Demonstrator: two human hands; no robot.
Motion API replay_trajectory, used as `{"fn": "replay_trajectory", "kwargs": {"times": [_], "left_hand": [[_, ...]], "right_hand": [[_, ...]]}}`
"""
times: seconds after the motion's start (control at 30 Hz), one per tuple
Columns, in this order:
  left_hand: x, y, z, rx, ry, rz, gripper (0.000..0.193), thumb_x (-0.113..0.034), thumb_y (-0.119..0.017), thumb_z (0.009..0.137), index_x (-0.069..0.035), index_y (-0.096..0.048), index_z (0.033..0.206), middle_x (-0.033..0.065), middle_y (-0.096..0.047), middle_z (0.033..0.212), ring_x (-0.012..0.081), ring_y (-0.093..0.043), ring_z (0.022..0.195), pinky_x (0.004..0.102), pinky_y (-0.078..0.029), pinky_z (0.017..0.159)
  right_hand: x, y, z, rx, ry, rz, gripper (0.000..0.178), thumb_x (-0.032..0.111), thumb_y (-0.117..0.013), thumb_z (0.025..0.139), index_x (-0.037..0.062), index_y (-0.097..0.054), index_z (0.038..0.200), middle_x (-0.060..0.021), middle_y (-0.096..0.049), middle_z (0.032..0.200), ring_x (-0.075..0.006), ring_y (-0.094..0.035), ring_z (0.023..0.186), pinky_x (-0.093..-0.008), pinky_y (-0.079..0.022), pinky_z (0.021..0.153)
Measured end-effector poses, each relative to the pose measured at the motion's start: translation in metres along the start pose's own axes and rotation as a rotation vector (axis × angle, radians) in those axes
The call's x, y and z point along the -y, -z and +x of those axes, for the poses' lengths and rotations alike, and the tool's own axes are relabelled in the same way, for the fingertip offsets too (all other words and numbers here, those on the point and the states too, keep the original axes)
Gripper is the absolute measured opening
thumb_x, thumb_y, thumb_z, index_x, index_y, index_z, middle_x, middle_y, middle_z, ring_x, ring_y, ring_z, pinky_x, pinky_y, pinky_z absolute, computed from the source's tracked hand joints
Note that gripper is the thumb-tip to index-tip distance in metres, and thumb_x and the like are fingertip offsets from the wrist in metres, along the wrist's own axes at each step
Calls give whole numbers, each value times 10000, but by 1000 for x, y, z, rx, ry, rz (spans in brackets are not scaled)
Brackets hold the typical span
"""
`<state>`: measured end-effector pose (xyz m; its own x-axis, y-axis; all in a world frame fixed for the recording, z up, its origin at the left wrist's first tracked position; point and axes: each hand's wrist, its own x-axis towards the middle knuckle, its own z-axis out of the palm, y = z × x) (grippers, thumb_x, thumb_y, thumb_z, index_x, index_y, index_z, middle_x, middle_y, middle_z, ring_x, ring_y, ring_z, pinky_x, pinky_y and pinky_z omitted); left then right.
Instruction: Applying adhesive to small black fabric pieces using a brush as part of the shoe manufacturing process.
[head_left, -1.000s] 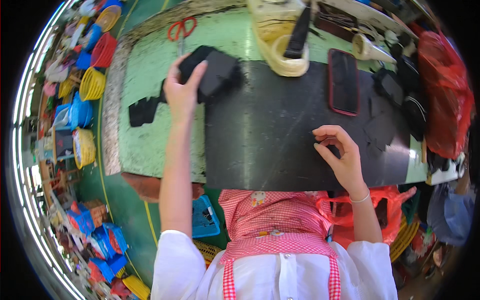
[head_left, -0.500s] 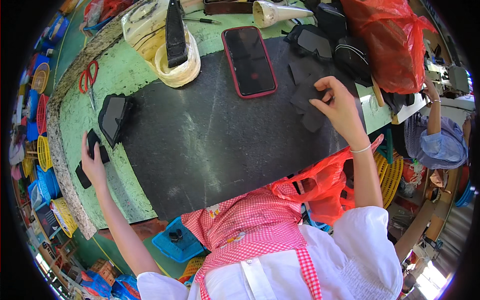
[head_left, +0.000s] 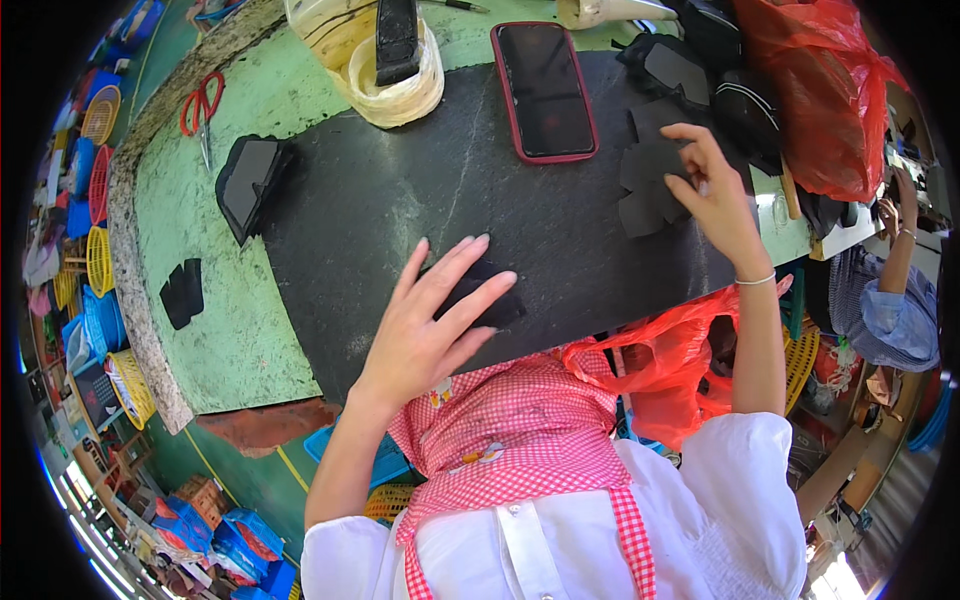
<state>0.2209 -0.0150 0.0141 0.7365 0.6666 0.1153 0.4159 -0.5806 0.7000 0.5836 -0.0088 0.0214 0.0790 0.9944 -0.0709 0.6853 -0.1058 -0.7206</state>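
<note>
My left hand [head_left: 430,315] lies with fingers spread over a small black piece [head_left: 487,298] on the dark mat [head_left: 400,210], partly covering it. My right hand [head_left: 718,200] hovers over several flat dark grey pieces [head_left: 648,185] at the mat's right side. Its fingers are bent, with a gap between thumb and forefinger and nothing visible held between them. Other black pieces [head_left: 182,293] rest on the green tabletop at the left. Above them, a black padded piece with a grey panel [head_left: 250,180] overlaps the mat's left edge.
A phone in a red case [head_left: 545,90] lies on the mat beside a glue-crusted container [head_left: 400,95]. Red scissors [head_left: 203,105] are at the far left. Black pouches [head_left: 745,105] and a red plastic bag [head_left: 820,90] stand at the right. A person [head_left: 880,300] works beyond.
My left hand has moved right from the pieces on the green tabletop to the mat, where a black piece now lies under it. My right hand has opened its thumb and forefinger apart.
</note>
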Motion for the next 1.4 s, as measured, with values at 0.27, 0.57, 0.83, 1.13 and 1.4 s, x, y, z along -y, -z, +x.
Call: {"fn": "replay_trajectory", "kwargs": {"times": [0.27,0.57,0.83,1.13,1.4], "left_hand": [[-1,15,-4,-370,20,64,326,10,-637,765,-66,-689,1079,166,-612,1274,381,-499,1293,511,-353,1095],[-29,-2,17,-478,79,-101,427,-128,-826,670,-91,-645,1055,66,-583,984,261,-553,913,354,-461,752],[-28,13,-12,-401,598,-788,151,-118,-753,855,-50,-620,832,-24,-629,743,0,-548,608,178,-385,514],[-18,14,-25,-135,916,-719,157,-111,-692,916,-4,-624,824,77,-685,702,64,-594,502,207,-435,432],[-12,17,-21,-54,933,-620,202,-147,-695,914,8,-627,802,83,-674,660,82,-615,495,206,-449,444]], "right_hand": [[-23,4,-2,-207,-39,394,436,-87,-571,836,22,-560,1258,-3,-588,1108,-72,-546,1039,-228,-415,943],[104,-79,-27,123,319,278,322,34,-666,798,17,-598,1113,-95,-598,1031,-234,-576,897,-324,-462,836],[124,-82,-24,762,134,417,263,172,-674,906,-33,-510,918,-173,-511,716,-256,-436,603,-345,-430,591],[107,-97,-24,527,-129,277,214,179,-705,886,-21,-636,858,-85,-667,671,-144,-677,602,-273,-504,582],[110,-106,-23,516,-105,158,195,204,-692,883,19,-652,837,-87,-687,668,-174,-692,585,-287,-494,567]]}}
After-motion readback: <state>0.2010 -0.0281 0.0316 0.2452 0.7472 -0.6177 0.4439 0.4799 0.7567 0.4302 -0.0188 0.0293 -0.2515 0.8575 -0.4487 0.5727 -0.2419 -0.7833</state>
